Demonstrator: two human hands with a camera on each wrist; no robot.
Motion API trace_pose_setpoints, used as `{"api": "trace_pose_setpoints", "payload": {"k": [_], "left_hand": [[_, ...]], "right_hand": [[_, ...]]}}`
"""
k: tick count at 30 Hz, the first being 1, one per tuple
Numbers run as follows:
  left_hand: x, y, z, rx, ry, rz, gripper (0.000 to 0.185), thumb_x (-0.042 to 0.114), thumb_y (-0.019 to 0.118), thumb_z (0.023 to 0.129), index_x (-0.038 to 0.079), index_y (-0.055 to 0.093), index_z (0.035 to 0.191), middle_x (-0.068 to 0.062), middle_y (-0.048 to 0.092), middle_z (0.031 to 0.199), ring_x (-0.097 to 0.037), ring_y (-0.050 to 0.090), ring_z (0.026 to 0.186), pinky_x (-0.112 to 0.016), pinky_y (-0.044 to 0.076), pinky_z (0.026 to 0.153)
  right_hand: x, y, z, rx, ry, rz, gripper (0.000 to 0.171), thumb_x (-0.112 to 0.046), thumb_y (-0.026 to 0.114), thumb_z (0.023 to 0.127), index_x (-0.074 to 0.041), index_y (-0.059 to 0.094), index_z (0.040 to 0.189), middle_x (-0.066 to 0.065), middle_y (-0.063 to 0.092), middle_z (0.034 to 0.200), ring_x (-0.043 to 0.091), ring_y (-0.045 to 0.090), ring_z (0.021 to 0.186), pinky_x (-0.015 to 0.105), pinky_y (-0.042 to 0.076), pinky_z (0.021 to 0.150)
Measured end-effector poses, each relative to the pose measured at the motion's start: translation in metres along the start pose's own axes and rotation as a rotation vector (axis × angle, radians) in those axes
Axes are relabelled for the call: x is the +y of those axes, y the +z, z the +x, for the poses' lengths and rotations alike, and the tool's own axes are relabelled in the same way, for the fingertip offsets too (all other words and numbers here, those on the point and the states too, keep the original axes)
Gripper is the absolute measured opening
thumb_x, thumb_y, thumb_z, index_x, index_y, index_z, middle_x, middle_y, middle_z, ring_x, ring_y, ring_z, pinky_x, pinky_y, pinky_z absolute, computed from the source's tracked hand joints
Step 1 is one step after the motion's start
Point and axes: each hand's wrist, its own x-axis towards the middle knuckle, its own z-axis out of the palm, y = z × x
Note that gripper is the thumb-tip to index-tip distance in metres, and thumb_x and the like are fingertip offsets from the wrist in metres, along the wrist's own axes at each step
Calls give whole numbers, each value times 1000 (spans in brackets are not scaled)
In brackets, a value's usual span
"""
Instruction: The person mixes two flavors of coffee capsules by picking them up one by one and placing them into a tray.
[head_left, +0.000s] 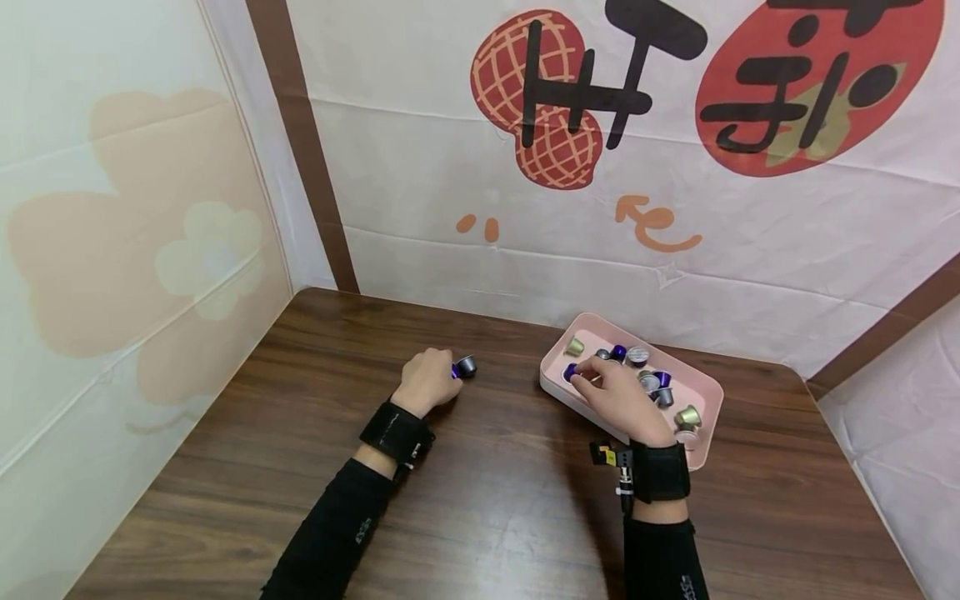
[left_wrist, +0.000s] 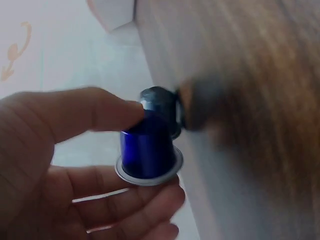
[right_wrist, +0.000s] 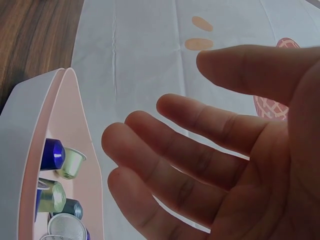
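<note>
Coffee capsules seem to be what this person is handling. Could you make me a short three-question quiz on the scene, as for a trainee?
1. True or false: the left hand holds a blue capsule.
2. Where do most capsules lie? A. in the pink tray B. loose on the wooden table C. in a glass jar
3. Fill in: the right hand hovers over the tray with its fingers ____, holding nothing.

Key
1. True; a grey capsule sits on the table right at it.
2. A
3. open; the right wrist view shows them spread and empty.
</note>
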Motion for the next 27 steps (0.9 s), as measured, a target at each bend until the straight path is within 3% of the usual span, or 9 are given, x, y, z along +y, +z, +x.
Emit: {"api": "trace_pose_setpoints", "payload": {"k": [7,14,21,27], "left_hand": [[5,-19,-13,38,102,-65,36,24,62,85,4,59,114,-9,61,97,-19,54,73,-31,46,59],[18,-32,-30,152,251,-141,20,29,60,85,17,60,102,1,55,92,-14,51,73,-28,44,59],[33,-36,-43,294,439,-246,19,17,66,83,11,63,101,0,55,95,-11,52,72,-24,45,61],[44,-33,-51,390,592,-282,23,14,71,82,9,64,104,0,58,98,-10,54,76,-23,45,62]], "right_hand": [[-2,5,3,10,-33,4,26,-24,58,95,-5,65,110,5,66,101,23,62,92,41,49,79],[-13,7,2,34,-75,67,27,-24,57,95,-6,64,114,5,66,104,21,61,93,40,49,80],[-23,12,3,115,-162,127,24,-22,60,94,-7,65,113,3,66,100,16,61,88,36,49,77],[-32,17,0,107,-159,287,28,-22,63,93,-7,62,116,3,64,99,15,61,87,33,49,77]]}}
